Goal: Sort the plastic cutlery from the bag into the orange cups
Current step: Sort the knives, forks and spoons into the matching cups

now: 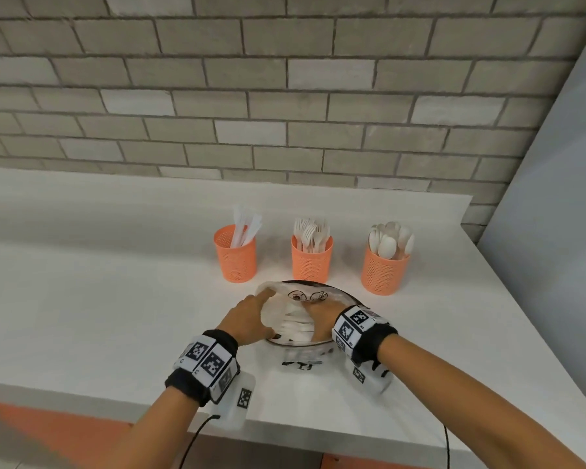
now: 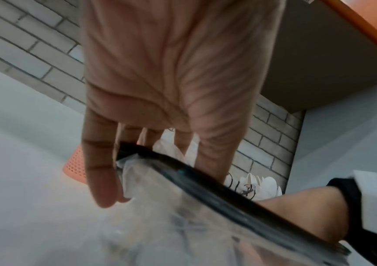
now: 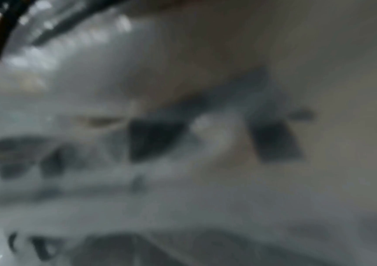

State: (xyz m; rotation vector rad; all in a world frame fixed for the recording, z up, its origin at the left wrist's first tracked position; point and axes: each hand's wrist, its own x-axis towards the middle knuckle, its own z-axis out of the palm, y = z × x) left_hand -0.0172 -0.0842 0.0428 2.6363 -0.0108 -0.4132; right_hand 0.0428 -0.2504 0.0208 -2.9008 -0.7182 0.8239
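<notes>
A clear plastic bag (image 1: 318, 294) with a dark zip rim and black printing lies on the white counter (image 1: 115, 299), its mouth open toward me. My left hand (image 1: 251, 316) pinches the bag's left rim and holds the mouth open; in the left wrist view its fingers (image 2: 102, 180) curl round the rim (image 2: 182, 172). My right hand (image 1: 320, 321) reaches inside the bag among white cutlery (image 1: 296, 328), its fingers hidden. Behind the bag stand three orange cups: knives (image 1: 234, 253), forks (image 1: 312, 258) and spoons (image 1: 384, 270). The right wrist view shows only blurred plastic.
A grey brick wall (image 1: 285, 96) runs behind the counter. A pale wall panel (image 1: 555, 231) closes off the right side. The counter's front edge (image 1: 318, 431) lies under my forearms, with orange flooring (image 1: 48, 434) below.
</notes>
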